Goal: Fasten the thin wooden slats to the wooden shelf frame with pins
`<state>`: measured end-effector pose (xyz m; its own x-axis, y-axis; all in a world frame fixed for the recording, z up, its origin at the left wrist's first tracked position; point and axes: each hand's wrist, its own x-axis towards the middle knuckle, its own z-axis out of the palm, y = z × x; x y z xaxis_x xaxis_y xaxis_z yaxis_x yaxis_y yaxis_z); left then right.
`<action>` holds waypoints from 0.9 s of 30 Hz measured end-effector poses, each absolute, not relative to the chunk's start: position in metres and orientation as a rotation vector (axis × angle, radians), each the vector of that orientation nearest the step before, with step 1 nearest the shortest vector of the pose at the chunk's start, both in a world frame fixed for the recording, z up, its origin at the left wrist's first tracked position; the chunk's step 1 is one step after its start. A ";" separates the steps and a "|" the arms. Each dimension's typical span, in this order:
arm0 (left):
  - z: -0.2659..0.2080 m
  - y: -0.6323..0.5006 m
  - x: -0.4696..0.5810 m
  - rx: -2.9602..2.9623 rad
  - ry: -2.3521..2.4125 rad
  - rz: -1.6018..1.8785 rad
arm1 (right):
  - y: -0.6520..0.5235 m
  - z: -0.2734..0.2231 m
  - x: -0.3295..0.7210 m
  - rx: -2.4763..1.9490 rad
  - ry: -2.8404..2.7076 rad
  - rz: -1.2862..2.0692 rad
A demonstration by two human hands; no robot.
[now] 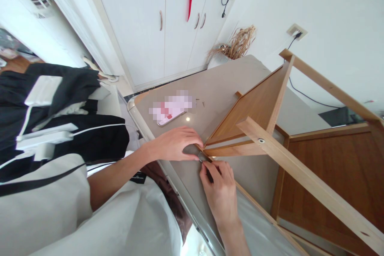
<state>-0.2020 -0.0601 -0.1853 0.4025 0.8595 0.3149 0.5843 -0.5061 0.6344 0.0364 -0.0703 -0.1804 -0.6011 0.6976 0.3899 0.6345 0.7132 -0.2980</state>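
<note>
A wooden frame [246, 106] with an inset panel stands tilted on the table, its lower corner between my hands. My left hand [177, 143] is closed about the end of a low wooden rail at that corner, thumb on the near side and fingers on the far side. Close by, my right hand [221, 184] has its fingers bent in a pinch at the same rail. A small, thin metal piece [201, 157] shows between the fingertips of both hands; its kind is too small to tell. What the right fingertips grip is mostly hidden.
A light wooden bar [303, 170] with a bolt hole juts toward me on the right, before a brown panel [327, 168]. On the table [222, 84] lie a blurred pink-white phone-like object [174, 108] and small screws [203, 103]. Dark clothes and white power strips [48, 136] are at left.
</note>
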 end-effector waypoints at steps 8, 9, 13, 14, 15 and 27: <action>-0.184 -0.060 -0.202 2.242 1.225 0.847 | -0.070 -0.184 0.038 -0.986 -2.421 0.181; -0.184 -0.060 -0.202 2.244 1.222 0.854 | -0.070 -0.184 0.038 -0.984 -2.413 0.179; -0.184 -0.060 -0.203 2.243 1.209 0.882 | -0.070 -0.180 0.037 -0.944 -2.428 0.168; -0.184 -0.059 -0.202 2.241 1.208 0.887 | -0.070 -0.179 0.036 -0.929 -2.437 0.165; -0.184 -0.059 -0.202 2.239 1.208 0.889 | -0.070 -0.178 0.036 -0.916 -2.444 0.162; -0.184 -0.059 -0.202 2.242 1.209 0.881 | -0.070 -0.179 0.038 -0.881 -2.449 0.141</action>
<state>-0.2024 -0.0591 -0.1841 0.4144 0.8506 0.3237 0.5685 -0.5197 0.6378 0.0381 -0.0699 -0.1793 -0.6476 0.6185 0.4450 0.5633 0.7819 -0.2670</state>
